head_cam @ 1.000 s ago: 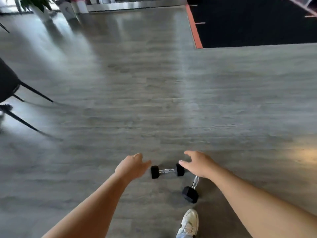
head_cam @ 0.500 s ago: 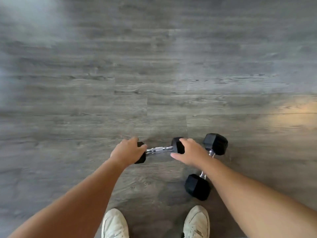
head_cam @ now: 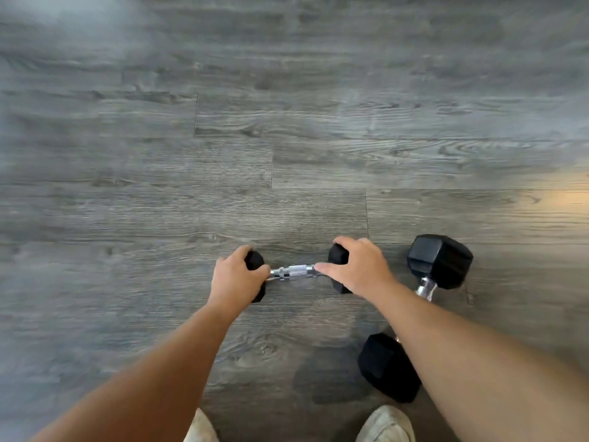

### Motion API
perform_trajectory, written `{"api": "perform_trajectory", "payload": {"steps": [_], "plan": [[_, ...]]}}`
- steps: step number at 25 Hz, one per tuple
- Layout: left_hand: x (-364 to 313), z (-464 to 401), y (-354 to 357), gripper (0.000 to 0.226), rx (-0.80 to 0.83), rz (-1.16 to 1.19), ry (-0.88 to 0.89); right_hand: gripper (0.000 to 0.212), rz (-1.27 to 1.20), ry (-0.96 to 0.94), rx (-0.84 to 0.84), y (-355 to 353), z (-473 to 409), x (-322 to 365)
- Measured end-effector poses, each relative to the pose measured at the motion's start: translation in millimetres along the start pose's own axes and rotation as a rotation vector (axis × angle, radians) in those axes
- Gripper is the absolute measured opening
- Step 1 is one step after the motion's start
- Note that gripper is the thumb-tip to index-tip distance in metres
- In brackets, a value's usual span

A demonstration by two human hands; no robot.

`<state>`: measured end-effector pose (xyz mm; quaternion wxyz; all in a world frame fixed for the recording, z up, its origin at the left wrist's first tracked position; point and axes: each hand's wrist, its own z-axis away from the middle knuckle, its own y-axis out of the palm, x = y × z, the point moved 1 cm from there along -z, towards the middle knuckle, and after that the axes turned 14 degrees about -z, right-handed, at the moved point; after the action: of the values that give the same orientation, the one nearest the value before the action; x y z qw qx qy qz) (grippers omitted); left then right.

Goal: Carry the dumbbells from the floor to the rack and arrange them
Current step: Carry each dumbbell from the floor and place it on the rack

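A small dumbbell with black hex heads and a chrome handle lies crosswise on the grey wood floor. My left hand wraps over its left head. My right hand covers its right head, thumb resting on the handle. A larger black hex dumbbell lies to the right, pointing away from me; my right forearm hides most of its handle, and its near head shows below the arm. No rack is in view.
Grey wood-look plank floor fills the view. The toes of my two white shoes show at the bottom edge, close to the larger dumbbell's near head.
The view dropped from the room to the floor as I bent down. Both hands went from hovering apart beside the small dumbbell to closing on its two heads.
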<state>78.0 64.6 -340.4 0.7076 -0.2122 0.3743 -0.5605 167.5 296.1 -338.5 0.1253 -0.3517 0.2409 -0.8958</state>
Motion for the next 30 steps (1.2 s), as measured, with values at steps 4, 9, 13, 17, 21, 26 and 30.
{"api": "perform_trajectory", "payload": {"steps": [4,9,13,17,21,26,30], "plan": [[-10,7,-11,0.016,-0.046,-0.002,0.051,0.04,-0.106,-0.002,-0.036,-3,10,0],[-66,70,-95,0.016,-0.102,-0.018,0.155,0.046,-0.223,-0.105,-0.15,-68,85,46],[-144,161,-204,0.021,-0.146,-0.03,0.232,0.05,-0.271,-0.114,-0.256,-170,184,125],[-242,290,-342,0.013,-0.174,-0.022,0.358,0.049,-0.327,-0.179,-0.446,-301,326,216],[-325,406,-447,0.011,-0.227,-0.058,0.557,0.042,-0.389,-0.219,-0.626,-398,454,278],[-402,518,-510,0.01,-0.245,-0.098,0.852,0.038,-0.446,-0.202,-0.871,-462,590,308],[-441,582,-508,0.006,-0.177,-0.139,1.091,0.033,-0.503,-0.105,-1.058,-469,682,298]]}}
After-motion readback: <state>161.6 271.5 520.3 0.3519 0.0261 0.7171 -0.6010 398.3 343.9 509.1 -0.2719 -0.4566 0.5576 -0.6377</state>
